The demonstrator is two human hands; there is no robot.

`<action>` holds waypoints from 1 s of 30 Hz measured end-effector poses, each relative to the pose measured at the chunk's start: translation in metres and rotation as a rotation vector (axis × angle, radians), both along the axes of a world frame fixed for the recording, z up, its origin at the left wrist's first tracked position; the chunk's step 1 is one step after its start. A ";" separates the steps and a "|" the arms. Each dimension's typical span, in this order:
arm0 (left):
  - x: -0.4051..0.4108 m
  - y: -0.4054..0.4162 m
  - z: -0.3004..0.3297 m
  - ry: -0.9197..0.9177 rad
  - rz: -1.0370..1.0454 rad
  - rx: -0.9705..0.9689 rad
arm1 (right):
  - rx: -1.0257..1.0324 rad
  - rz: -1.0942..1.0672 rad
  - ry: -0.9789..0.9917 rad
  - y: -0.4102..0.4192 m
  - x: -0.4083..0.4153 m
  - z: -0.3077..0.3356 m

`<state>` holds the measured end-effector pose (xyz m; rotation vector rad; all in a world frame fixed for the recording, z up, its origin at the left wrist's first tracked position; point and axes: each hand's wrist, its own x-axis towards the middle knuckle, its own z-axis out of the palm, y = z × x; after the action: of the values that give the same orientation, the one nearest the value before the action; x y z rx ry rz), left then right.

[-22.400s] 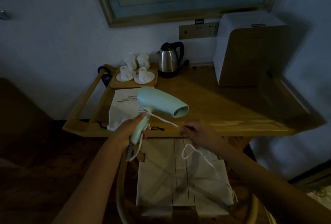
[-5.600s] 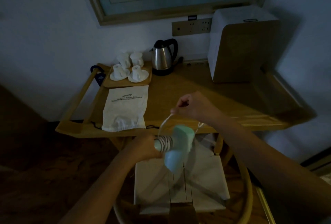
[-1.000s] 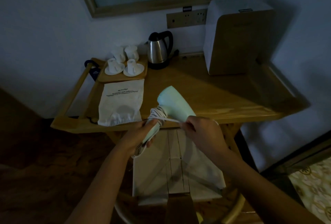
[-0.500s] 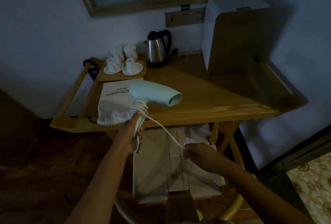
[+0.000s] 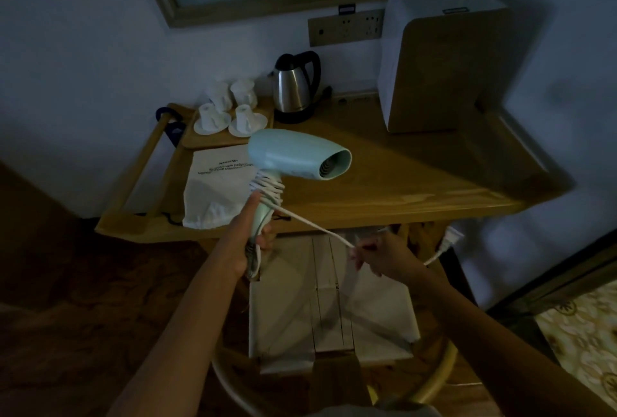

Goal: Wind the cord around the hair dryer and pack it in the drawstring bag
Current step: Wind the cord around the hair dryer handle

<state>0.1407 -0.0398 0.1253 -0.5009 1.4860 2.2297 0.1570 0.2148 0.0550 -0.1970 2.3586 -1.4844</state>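
The mint hair dryer (image 5: 293, 156) is held up over the front edge of the wooden tabletop (image 5: 400, 189), gripped by its handle in the left hand (image 5: 248, 236), nozzle pointed right. A bunch of white cord (image 5: 310, 224) loops are wrapped at the top of the handle, and a taut stretch is pinched in the right hand (image 5: 380, 254), with the plug (image 5: 450, 239) dangling past it. The white drawstring bag (image 5: 217, 193) is lying flat on the tabletop, just behind the dryer.
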 end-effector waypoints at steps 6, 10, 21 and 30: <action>-0.004 0.004 0.006 0.137 0.091 0.191 | -0.466 -0.046 -0.194 0.012 0.003 -0.004; -0.003 -0.009 0.009 0.168 -0.043 0.329 | -0.570 0.015 -0.218 0.010 0.005 -0.005; 0.021 -0.026 0.061 0.286 -0.422 -0.403 | 0.046 0.176 -0.073 0.033 -0.027 0.016; 0.036 0.039 0.057 0.360 -1.177 -1.176 | 0.461 0.068 0.283 0.016 -0.084 0.080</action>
<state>0.1765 -0.0009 0.1820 0.4577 2.2886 0.4404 0.0726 0.2303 0.1354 -0.3837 2.8102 -0.8920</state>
